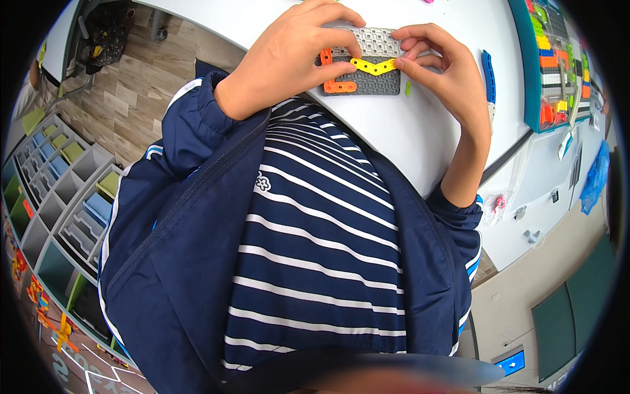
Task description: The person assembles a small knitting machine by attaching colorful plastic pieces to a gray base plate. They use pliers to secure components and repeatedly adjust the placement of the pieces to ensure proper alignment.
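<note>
A bent yellow toy beam (374,68) with holes spans the gap between my two hands, above a dark grey studded building plate (377,85). My left hand (295,56) pinches its left end between thumb and fingers. The right end is between the thumb and fingers of my right hand (441,62). Beyond the beam lies a light grey studded plate (377,41). An orange angled beam (338,86) rests along the left side of the dark plate, partly hidden by my left fingers. Just right of the plate lies a small green rod (407,88).
The white table (420,144) carries a curved blue piece (488,75) to the right. Farther right stands a teal-edged tray (531,79) of sorted colourful parts. Grey shelving with bins (72,177) is at the left, over a wood-pattern floor. A blue plastic bag (594,177) shows at the far right.
</note>
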The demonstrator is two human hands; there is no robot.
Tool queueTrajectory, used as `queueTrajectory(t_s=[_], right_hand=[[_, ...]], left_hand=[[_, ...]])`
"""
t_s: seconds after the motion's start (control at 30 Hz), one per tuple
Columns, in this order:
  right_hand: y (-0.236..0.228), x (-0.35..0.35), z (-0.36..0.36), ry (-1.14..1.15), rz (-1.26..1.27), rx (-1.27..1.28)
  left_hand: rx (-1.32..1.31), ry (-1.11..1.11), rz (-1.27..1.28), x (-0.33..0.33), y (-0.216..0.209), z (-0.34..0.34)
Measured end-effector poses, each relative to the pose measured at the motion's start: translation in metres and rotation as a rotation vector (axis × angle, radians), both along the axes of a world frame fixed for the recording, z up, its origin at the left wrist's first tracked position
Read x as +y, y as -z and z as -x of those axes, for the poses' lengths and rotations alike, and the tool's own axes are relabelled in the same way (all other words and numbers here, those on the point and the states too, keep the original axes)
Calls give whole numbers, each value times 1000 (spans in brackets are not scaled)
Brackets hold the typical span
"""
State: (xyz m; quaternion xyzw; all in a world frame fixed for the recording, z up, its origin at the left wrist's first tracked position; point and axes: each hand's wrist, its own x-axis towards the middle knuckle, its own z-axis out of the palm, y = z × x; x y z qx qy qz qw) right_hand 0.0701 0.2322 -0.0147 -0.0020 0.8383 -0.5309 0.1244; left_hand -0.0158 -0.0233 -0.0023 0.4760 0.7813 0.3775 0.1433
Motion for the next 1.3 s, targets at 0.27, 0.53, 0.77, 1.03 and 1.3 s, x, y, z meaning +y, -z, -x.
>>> queueTrajectory(t_s=[0.27, 0.53, 0.77, 1.03, 1.3], right_hand=[[1, 2, -1, -6, 0, 16], [3, 4, 0, -26, 7, 16], [3, 3, 0, -23, -8, 14], [2, 4, 0, -30, -16, 4], [0, 3, 0, -26, -1, 0]], left_hand=[[-12, -18, 45, 1, -6, -3], [-14, -12, 42, -1, -5, -3], [4, -5, -6, -1, 1, -3], [10, -11, -12, -1, 2, -3], [30, -13, -20, -1, 3, -3]])
